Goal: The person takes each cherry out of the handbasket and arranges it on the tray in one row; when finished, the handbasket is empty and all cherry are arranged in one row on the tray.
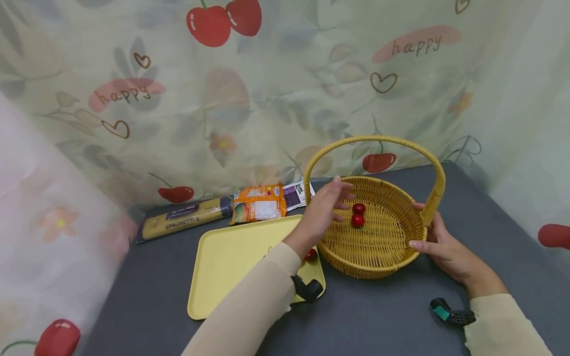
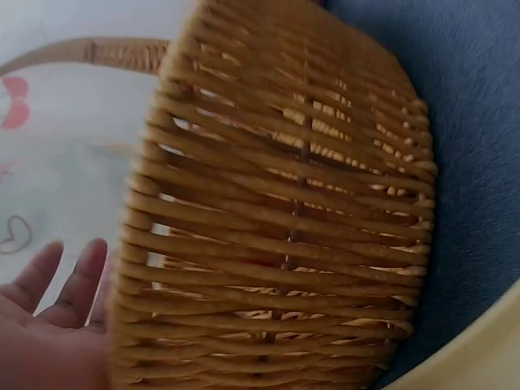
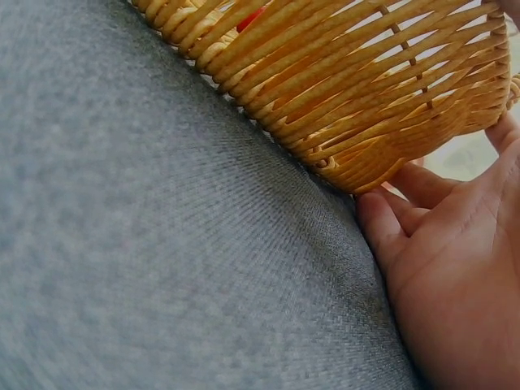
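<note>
A round yellow wicker basket with a tall arched handle stands on the dark grey table. Two shiny red cherries lie inside it, left of centre. My right hand grips the basket's right side, thumb on the rim and fingers behind it near the handle's base. In the right wrist view, fingertips of that hand reach under the wicker wall. My left hand is at the left rim, its loosely extended fingers reaching over the inside. Its palm shows beside the basket wall in the left wrist view.
A pale yellow tray lies left of the basket, partly covered by my left forearm; another red cherry is at its right side. Behind are a spaghetti pack, an orange snack bag and a purple-and-white packet, against a printed curtain.
</note>
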The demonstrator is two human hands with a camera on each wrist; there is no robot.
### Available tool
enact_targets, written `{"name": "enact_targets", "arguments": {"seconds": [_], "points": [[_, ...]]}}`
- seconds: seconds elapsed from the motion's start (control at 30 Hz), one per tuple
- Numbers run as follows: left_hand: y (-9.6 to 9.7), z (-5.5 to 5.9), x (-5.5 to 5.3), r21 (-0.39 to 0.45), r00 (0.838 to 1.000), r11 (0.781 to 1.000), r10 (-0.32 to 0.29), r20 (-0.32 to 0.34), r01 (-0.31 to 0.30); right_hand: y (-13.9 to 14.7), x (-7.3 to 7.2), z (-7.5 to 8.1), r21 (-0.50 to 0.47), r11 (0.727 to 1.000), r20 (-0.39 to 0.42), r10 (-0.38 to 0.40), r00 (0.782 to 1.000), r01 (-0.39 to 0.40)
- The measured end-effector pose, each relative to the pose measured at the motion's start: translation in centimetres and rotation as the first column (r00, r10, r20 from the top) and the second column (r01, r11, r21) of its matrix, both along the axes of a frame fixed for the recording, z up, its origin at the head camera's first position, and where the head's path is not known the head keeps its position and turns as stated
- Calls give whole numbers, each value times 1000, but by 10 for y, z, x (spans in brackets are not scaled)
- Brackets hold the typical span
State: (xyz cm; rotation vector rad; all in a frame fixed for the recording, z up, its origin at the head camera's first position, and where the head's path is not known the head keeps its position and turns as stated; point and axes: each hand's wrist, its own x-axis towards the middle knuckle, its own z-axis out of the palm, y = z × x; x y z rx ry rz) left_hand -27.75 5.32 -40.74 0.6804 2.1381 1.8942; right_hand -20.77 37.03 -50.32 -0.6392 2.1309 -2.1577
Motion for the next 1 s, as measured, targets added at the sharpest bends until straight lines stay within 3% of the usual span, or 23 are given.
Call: {"name": "enact_targets", "arguments": {"seconds": [0.27, 0.6, 0.83, 0.87, 0.93, 1.0], "points": [[15, -14, -14, -22, 997, 999, 45, 57, -44, -3, -1, 2, 4, 1000, 3, 8, 1000, -8], [25, -18, -23, -75, 992, 997, 12, 126, -3, 0, -2, 2, -16, 1000, -11, 21, 1000, -21], [29, -16, -22, -117, 981, 993, -8, 192, 31, 1, -3, 1, -14, 1000, -13, 17, 1000, -17], [28, -17, -23, -134, 982, 990, -6, 190, 32, 1, -3, 1, -11, 1000, -11, 14, 1000, -14], [34, -33, -34, -194, 988, 981, 13, 154, 17, -1, -2, 1, -7, 1000, -8, 10, 1000, -11], [32, -34, -34, -235, 991, 972, 3, 136, 29, -2, -2, 1, -2, 1000, -4, 10, 1000, -10]]}}
